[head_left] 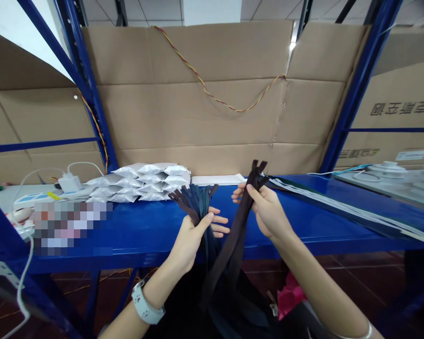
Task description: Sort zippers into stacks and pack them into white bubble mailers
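while the left hand (193,235) grasps a zipper bundle (199,201), the right hand (271,213), higher, pinches brown zippers (233,242)

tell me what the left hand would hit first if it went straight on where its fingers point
The left hand would likely first meet the dark brown strips hanging from the right hand; depth is unclear, so it might pass in front or behind.
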{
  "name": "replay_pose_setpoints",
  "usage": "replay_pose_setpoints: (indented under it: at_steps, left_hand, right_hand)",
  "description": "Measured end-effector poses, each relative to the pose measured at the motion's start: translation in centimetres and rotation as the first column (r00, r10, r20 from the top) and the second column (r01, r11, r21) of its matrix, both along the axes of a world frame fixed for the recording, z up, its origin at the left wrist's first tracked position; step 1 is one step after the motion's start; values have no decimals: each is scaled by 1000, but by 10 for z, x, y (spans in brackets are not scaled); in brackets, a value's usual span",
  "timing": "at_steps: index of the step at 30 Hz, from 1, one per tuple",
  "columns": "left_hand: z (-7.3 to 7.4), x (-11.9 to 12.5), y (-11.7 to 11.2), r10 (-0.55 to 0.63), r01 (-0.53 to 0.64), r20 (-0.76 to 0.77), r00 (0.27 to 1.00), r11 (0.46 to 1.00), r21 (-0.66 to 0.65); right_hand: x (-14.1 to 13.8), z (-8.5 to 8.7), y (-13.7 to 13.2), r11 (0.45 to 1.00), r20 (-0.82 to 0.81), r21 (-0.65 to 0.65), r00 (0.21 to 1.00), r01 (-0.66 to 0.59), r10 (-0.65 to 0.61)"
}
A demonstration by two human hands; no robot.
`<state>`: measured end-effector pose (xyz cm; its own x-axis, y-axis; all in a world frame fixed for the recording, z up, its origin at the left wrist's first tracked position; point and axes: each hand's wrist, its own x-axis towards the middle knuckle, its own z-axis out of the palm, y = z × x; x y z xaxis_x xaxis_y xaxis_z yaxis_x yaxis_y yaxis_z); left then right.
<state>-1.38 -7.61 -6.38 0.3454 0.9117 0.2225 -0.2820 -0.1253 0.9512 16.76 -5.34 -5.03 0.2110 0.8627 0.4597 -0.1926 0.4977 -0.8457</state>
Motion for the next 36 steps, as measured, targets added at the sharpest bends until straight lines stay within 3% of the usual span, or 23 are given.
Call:
replay_pose_setpoints:
  at_steps: [3,5,8,11,15,18,21,23,26,32,36]
  left_hand:
    - [-1,2,-1,-55,55,-27,998,998,22]
    - [-3,5,-3,-97,99,-59,993,995,29]
    - [-6,9,-5,-147,151,-100,984,988,34]
    - [-4,9,-6,-119,121,-85,989,992,20]
    - [2,4,-4,-39,39,-22,999,999,-5]
    - [3,3,-3,-35,35,-24,999,999,10]
    - [-2,6,-3,-90,91,-59,994,996,19]
    - [-7,9,-3,-140,142,-92,986,990,13]
    - [-12,12,-4,-194,196,-132,972,981,2]
    - [-4,9,-5,-163,161,-81,983,986,-36]
    - [-2,6,-5,-161,157,-73,984,986,-56]
  right_hand:
    - [-5,1,-4,953,-80,-137,962,-269,260]
    - [-13,-2,-7,927,-41,-203,949,-314,313]
    - [-26,-8,-10,949,14,-180,964,-259,265]
    - [-27,-9,-8,985,23,-78,988,-152,154]
    - [-12,-1,-3,997,-115,-68,993,-30,22]
    - [-2,4,-1,966,-230,-165,960,-197,157]
    - [-5,2,-2,872,-213,-265,908,-410,362]
    - [-13,-2,-4,856,-126,-332,918,-397,377]
    - [-25,-6,-8,899,38,-345,953,-269,299]
    - [-15,1,-7,991,-26,-127,999,-31,28]
    - [-5,7,-7,964,-82,-145,974,-222,211]
